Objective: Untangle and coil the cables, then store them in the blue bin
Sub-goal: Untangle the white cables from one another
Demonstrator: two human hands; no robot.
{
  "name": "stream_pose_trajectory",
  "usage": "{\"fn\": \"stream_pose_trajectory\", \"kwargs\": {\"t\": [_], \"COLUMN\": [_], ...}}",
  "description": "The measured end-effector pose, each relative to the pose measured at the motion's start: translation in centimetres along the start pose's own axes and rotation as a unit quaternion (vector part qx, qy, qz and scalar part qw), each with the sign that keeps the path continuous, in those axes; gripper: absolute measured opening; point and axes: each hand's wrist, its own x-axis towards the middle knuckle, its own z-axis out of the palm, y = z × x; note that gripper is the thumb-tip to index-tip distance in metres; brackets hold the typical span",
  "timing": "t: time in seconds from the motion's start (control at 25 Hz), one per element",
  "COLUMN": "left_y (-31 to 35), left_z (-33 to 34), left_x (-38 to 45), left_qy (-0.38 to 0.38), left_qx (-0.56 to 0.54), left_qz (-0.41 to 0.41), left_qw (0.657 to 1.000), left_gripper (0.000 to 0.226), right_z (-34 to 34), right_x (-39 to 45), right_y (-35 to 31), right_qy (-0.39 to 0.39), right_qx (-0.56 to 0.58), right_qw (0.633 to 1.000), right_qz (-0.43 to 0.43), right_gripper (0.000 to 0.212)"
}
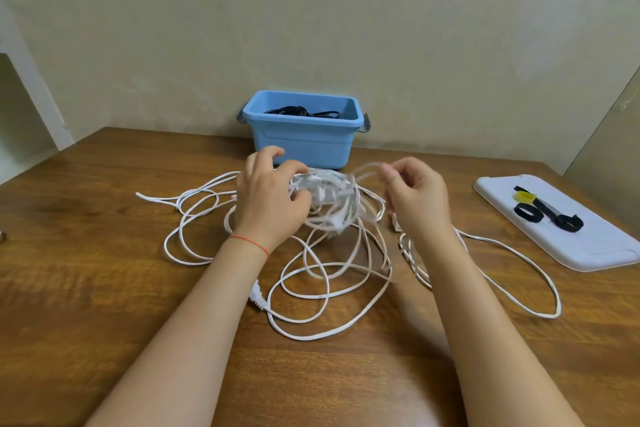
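**Black cable's binned, white one's still a mess**

Progress check: the blue bin (pixel 300 144), just past the fingertips, already has a black cable (pixel 303 111) coiled inside, so I'd call that part done. The white cable (pixel 311 274) is nowhere near it. The left hand (pixel 268 199) has its fingers curled around the knotted clump right between both hands, and the right hand (pixel 417 196) pinches a strand with thumb and forefinger, though blur hides the exact grip. Loose loops sprawl back toward the wrists. Straps (pixel 545 211) wait on a white tray (pixel 588 253) out right of the right hand. Left to do: untangle, coil, store.
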Motion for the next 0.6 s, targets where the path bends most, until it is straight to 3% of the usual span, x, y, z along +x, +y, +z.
{"fn": "stream_pose_trajectory", "kwargs": {"t": [0.08,0.16,0.28,0.4,0.52,0.6], "left_y": [0.6,1.4,1.3,1.0,0.8,0.6], "left_z": [0.0,0.1,0.8,0.9,0.6,0.0], "left_x": [0.0,-0.4,-0.6,-0.7,-0.4,-0.3], "left_qy": [0.034,-0.074,-0.262,-0.308,-0.360,-0.401], "left_qx": [-0.086,-0.139,-0.051,-0.011,-0.037,-0.072], "left_qz": [0.068,0.081,0.059,0.015,-0.015,-0.027], "left_qw": [0.993,0.984,0.962,0.951,0.932,0.913], "left_gripper": [0.014,0.013,0.034,0.049,0.053,0.059], "right_z": [0.6,1.1,1.1,1.3,1.8,1.7], "right_x": [-0.2,-0.4,-0.5,-0.6,-0.7,-0.6], "right_y": [0.3,0.5,0.4,0.6,0.8,0.8], "right_qy": [-0.095,-0.146,-0.174,-0.203,-0.254,-0.269], "right_qx": [-0.084,-0.139,-0.164,-0.205,-0.284,-0.272], "right_qw": [0.991,0.978,0.968,0.955,0.919,0.917], "right_qz": [0.043,0.061,0.083,0.068,0.097,0.114], "right_gripper": [0.021,0.019,0.021,0.012,0.030,0.027]}}
